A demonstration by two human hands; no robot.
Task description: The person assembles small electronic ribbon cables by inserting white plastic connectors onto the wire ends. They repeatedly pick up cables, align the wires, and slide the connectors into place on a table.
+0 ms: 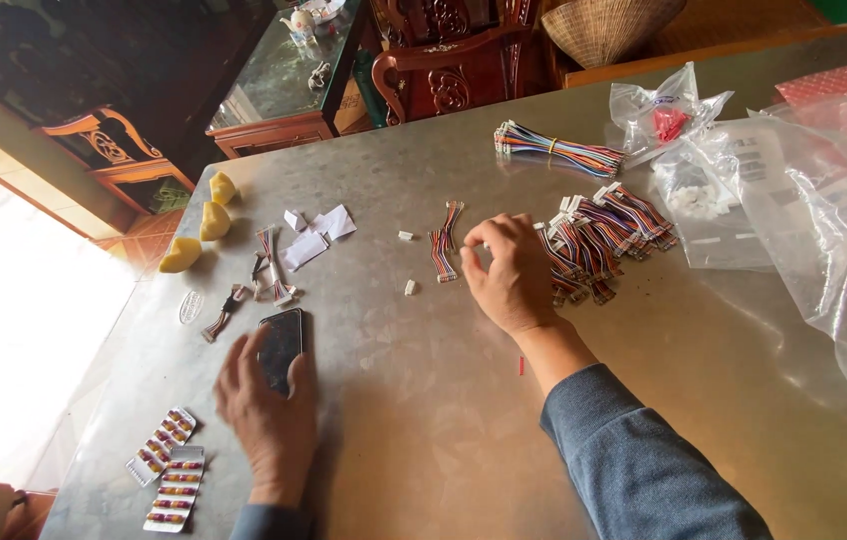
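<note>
My left hand [266, 415] lies flat on the grey metal table [424, 420], fingers spread beside and partly on a black phone [281, 345]. My right hand [509, 275] is at the table's middle with fingertips pinched together; what they pinch is too small to tell. It hovers between a small bunch of multicoloured wire leads [443, 243] on its left and a larger pile of wire harnesses with white connectors [599, 238] on its right. Small white connector housings [410, 287] lie loose near the fingers.
Two pill blister strips [169, 470] lie at the near left. Yellow fruit wedges [206, 222], paper scraps [316, 235] and more wire bits [272, 268] are at the far left. A bound wire bundle [556, 148] and clear plastic bags [794, 190] fill the right. Carved wooden chairs stand beyond the table.
</note>
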